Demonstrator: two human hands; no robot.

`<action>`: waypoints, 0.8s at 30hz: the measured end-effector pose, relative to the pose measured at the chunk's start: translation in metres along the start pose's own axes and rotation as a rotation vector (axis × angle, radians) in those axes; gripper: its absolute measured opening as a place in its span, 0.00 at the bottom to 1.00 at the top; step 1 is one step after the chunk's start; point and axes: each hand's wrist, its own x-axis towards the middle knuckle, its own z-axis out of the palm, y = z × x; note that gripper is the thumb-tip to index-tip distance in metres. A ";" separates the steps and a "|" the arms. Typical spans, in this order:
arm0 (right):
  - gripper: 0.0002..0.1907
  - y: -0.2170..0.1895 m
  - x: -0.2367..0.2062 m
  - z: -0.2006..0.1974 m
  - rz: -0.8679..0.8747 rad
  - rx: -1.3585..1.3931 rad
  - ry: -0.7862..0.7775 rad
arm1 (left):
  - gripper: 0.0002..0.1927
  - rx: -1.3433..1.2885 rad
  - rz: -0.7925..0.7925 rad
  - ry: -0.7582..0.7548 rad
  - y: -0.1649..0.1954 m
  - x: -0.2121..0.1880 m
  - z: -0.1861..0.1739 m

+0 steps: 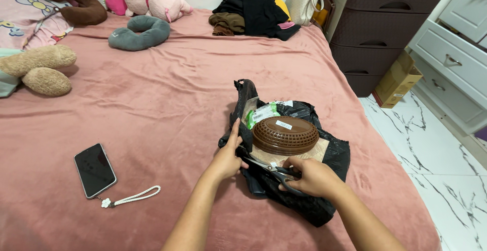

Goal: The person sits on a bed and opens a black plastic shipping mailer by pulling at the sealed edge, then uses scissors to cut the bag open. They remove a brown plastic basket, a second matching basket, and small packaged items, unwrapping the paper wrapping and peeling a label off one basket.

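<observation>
The black bag [304, 200] is lying on the bed [167, 114] at about 5 o'clock from its middle, already slit open enough to show a brown oval basket [285, 135] and a green packet [261, 113] at the basket's 10 o'clock. The right hand [314, 177] is clamped on scissors [271, 169] whose blades are pointing toward 10 o'clock into the plastic, while the left hand [227, 158] is pinching the bag's edge taut. Judging by this, the cutting is partly done and the contents are not yet out.

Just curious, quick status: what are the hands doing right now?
Left hand holds black bag edge. Right hand grips scissors, blades at the plastic. Brown oval basket sits inside, close to blades.
</observation>
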 end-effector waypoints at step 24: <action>0.15 0.015 -0.012 0.042 -0.267 -0.113 0.224 | 0.33 -0.600 -0.164 0.477 -0.017 0.054 0.004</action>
